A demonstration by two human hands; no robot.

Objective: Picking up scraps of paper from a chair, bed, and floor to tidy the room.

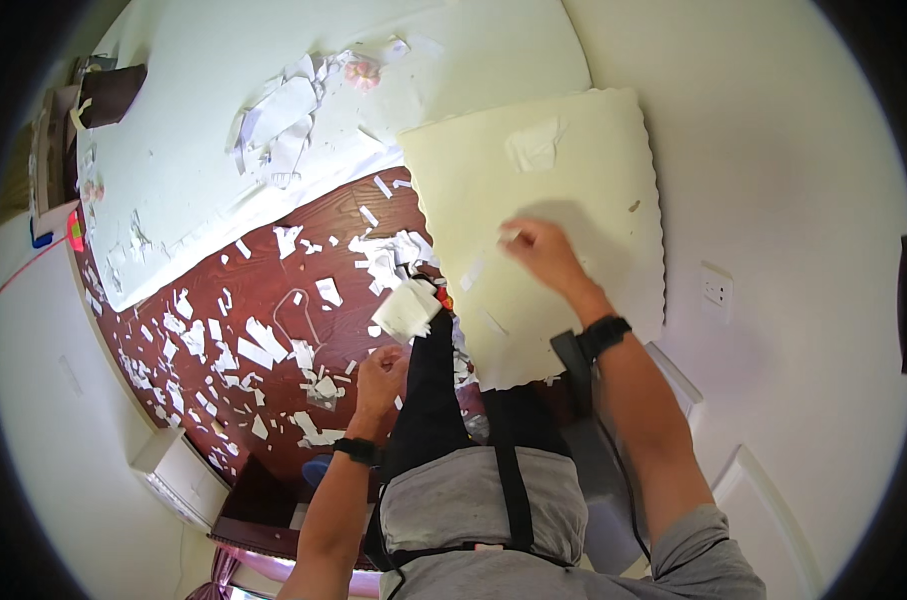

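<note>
My right hand is over the cream scalloped-edge cover, its fingers pinched on what looks like a small white scrap of paper. Lower left, my left hand has its fingers curled, and whether it holds something I cannot tell. Just above that hand, a stack of white paper lies by my leg. On the cover rest a crumpled white paper and a small paper strip.
Torn paper pieces litter the dark red wood floor, with a clear hanger among them. A pale-covered bed holds torn paper and a pink object. At the right is a wall with a socket.
</note>
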